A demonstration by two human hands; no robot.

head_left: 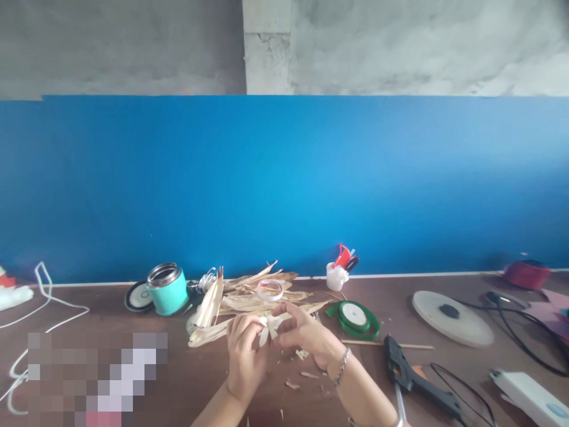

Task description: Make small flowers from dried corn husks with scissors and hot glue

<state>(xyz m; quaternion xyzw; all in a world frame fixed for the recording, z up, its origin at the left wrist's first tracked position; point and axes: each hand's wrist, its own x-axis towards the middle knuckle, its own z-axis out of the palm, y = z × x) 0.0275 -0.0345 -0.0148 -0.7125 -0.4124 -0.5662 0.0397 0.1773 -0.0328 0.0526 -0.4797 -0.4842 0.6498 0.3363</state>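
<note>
Between my hands is a small corn husk flower (269,326) with pale, spread petals. My left hand (245,350) is closed around its lower part, which the fingers hide. From the other side, my right hand (306,333) has its thumb and fingers curled in at the petals, pinching their edge. Dried corn husks (213,305) lie in a loose pile just behind my hands. On top of the pile rests a roll of white tape (269,290). Small husk scraps (292,385) are scattered on the brown table below.
Right of my hands lie green ribbon (354,316) on a spool, a thin stick (413,346), a glue gun (415,379) and a round lid (451,317). Further back stand a white cup (336,277) of tools and a turquoise jar (168,290). A white cable (62,317) runs along the left.
</note>
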